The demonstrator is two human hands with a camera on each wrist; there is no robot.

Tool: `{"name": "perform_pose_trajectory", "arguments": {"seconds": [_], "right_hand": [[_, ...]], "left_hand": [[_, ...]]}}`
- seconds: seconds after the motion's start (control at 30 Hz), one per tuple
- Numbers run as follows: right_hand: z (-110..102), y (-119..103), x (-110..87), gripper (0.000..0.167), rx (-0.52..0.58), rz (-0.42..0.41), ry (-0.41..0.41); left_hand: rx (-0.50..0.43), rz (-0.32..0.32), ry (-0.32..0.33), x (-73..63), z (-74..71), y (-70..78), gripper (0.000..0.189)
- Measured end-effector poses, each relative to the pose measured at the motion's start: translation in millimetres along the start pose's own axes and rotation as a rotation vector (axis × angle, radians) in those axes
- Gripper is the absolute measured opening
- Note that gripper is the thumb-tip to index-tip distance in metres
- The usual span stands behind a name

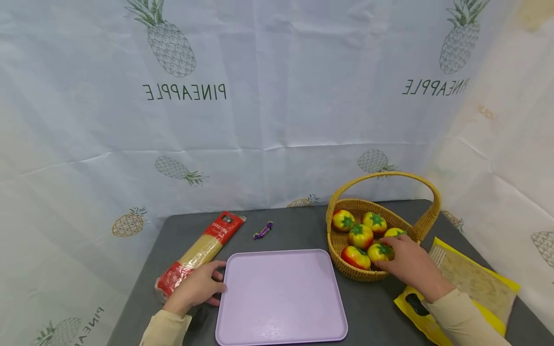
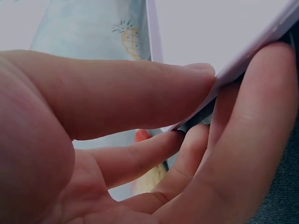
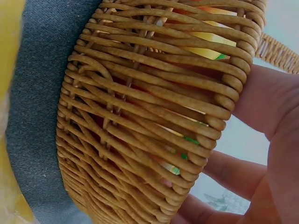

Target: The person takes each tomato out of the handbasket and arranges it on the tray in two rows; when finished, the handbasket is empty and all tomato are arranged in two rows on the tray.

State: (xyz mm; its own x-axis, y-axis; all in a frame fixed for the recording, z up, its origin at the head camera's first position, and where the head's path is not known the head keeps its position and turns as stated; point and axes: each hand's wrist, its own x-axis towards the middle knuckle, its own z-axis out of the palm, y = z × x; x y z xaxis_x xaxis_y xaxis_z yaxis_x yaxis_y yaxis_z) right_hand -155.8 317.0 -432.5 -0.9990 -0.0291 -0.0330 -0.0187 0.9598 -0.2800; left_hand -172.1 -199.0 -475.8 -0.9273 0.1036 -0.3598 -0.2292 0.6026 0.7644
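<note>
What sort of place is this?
Probably a staged tabletop set rather than an ordinary kitchen: a pineapple-print cloth hangs as a backdrop behind the dark table, and the wicker basket holds glossy persimmon-like fruits that look artificial.

Wicker basket [image 3: 145,107] up close, yellow fruit [image 3: 210,38] partly showing through weave; right grip [image 3: 285,135] at rim, fingertips hidden; dark surface [image 3: 42,93] left.

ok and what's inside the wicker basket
Six green-topped, red-and-yellow persimmon-like fruits show inside the wicker basket. The right hand partly covers two on the right; anything beneath the fruits or behind that hand is hidden.
</note>
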Motion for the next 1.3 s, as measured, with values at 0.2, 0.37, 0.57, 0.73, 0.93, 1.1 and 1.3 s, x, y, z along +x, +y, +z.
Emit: {"name": "perform_pose_trajectory", "arguments": {"seconds": [0.2, 0.37, 0.57, 0.73, 0.93, 1.1, 1.3], "right_hand": [[0, -1, 2.9, 0.065, -0.011, 0.018, -0.021], [1, -4, 4.7, 0.065, -0.002, 0.015, -0.025], [1, -4, 6.8, 0.065, -0.003, 0.001, -0.03], [1, -3, 5.7, 0.065, 0.003, -0.018, -0.026], [-3, -1, 2.2, 0.062, 0.017, -0.048, -0.006], [-9, 0, 0.8, 0.065, 0.006, -0.06, 0.011], [-25, -9, 0.5, 0.068, -0.009, -0.087, 0.062]], "left_hand": [[-0.02, 0.004, -0.016, 0.6, 0.0, -1.5, 0.067], [-0.036, 0.002, -0.024, 0.6, -1.9, -2.7, 0.068], [-0.069, 0.003, -0.021, 0.4, -3.5, -3.2, 0.069], [-0.086, -0.003, -0.023, 0.9, -2.2, -5.9, 0.069], [-0.105, 0.009, -0.026, 1.6, -1.9, -8.2, 0.068], [-0.125, 0.019, -0.041, 1.7, -2.1, -9.3, 0.068], [-0.152, 0.024, -0.055, 2.8, -3.9, -11.7, 0.068]]}}
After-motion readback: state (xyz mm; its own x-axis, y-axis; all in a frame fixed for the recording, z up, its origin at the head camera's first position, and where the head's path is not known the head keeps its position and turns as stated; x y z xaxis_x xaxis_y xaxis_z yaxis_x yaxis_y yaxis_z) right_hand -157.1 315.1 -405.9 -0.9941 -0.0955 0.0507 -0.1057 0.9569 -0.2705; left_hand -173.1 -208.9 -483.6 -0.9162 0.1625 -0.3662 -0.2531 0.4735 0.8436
